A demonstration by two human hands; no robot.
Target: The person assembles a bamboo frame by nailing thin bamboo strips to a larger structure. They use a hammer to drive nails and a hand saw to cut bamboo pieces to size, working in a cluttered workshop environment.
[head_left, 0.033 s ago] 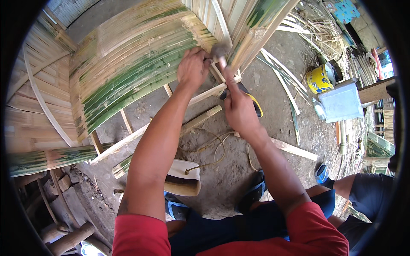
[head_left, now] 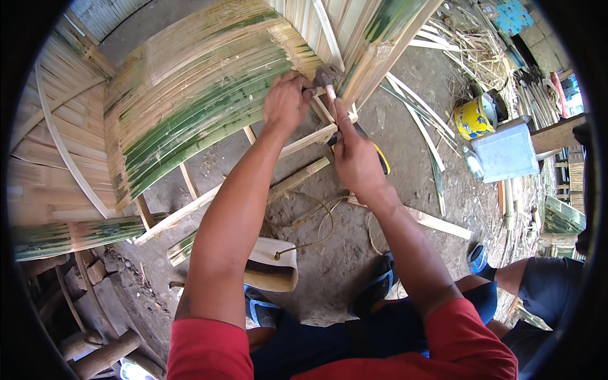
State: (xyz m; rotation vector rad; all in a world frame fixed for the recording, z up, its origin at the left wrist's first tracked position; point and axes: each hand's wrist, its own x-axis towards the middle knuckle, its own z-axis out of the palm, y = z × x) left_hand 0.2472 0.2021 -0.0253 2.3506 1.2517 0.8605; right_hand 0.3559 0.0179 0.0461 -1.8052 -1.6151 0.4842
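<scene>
A curved panel of split bamboo strips [head_left: 202,107], green and pale, stands in front of me. My left hand [head_left: 288,101] grips its right edge, with the fingertips pinched close to a hammer's metal head [head_left: 325,77]. Whether they hold a nail I cannot tell. My right hand [head_left: 354,158] is closed around the hammer's handle, whose yellow and black grip [head_left: 380,161] shows below the hand. The hammer head rests at the joint between the panel and a slanted bamboo post [head_left: 380,44].
Loose bamboo slats [head_left: 297,180] and a thin cord [head_left: 310,221] lie on the dirt floor. A cut bamboo piece [head_left: 272,269] sits by my knees. A yellow can [head_left: 474,117] and a pale plastic container [head_left: 506,152] stand at right. Another person's leg [head_left: 544,285] is at right.
</scene>
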